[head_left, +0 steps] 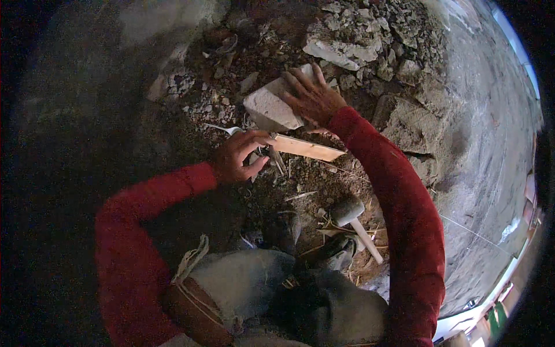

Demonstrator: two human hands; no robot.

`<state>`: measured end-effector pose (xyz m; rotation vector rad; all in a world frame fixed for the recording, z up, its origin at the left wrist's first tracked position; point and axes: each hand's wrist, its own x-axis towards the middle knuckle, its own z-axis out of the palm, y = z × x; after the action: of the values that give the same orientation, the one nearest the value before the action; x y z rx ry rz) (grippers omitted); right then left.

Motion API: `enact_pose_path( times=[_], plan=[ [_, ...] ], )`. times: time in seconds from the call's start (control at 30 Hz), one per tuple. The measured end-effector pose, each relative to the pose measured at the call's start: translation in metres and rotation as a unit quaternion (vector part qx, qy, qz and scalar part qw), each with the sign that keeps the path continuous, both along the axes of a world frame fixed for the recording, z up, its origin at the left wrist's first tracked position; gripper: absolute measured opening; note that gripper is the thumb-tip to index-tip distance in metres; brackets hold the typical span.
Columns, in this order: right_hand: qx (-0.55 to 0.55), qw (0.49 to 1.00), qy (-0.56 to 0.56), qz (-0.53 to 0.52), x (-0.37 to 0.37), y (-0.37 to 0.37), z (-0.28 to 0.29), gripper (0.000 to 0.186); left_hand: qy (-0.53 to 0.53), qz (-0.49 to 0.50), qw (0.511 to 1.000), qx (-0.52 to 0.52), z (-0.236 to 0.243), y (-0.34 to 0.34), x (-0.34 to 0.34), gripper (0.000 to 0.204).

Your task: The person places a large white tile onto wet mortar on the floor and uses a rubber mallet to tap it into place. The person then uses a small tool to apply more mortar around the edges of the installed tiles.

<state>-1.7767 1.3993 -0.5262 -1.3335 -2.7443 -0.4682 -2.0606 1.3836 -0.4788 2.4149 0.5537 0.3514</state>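
Rubble heap (pixel 376 43): broken lumps are lying beyond the hands, and loose grit underneath is probably making steady pressure matter.
Pale block (pixel 269 107): it is resting on the debris, left of the heap's lower edge, angled across the view.
Right hand (pixel 312 98): its fingers are spreading over the block, not clenching it; pressing near the middle is likely giving better steadiness than pressing one corner.
Left hand (pixel 240 157): its fingertips are meeting the strip's left end while the thumb is standing away; I cannot tell whether they are pinching.
Mallet (pixel 350 211): it is lying apart, nearer the knees, leaving both hands unburdened.
Wooden strip (pixel 309 148): it is stretching along the block's near side; holding it level is seemingly calling for light fingertips.
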Motion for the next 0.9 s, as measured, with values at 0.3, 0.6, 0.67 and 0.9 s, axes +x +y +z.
enact_pose_path(
  times=[0.3,0.6,0.67,0.9],
  plan=[
    [-0.101,0.986,0.119,-0.056,0.018,-0.004,-0.023,0.082,-0.001,0.000,0.998,-0.058,-0.023,0.006,0.008,0.038],
    [-0.152,0.978,-0.013,-0.144,0.001,-0.025,0.001,0.081,0.075,-0.007,0.997,-0.021,-0.028,-0.006,-0.001,0.040],
    [-0.134,0.979,-0.024,-0.149,-0.006,-0.017,-0.008,0.064,0.099,-0.004,0.994,-0.050,0.008,-0.014,0.015,0.041],
    [-0.095,0.985,0.046,-0.133,-0.030,0.038,-0.015,0.054,0.078,0.021,0.996,-0.028,0.010,0.013,0.000,0.034]
  ],
)
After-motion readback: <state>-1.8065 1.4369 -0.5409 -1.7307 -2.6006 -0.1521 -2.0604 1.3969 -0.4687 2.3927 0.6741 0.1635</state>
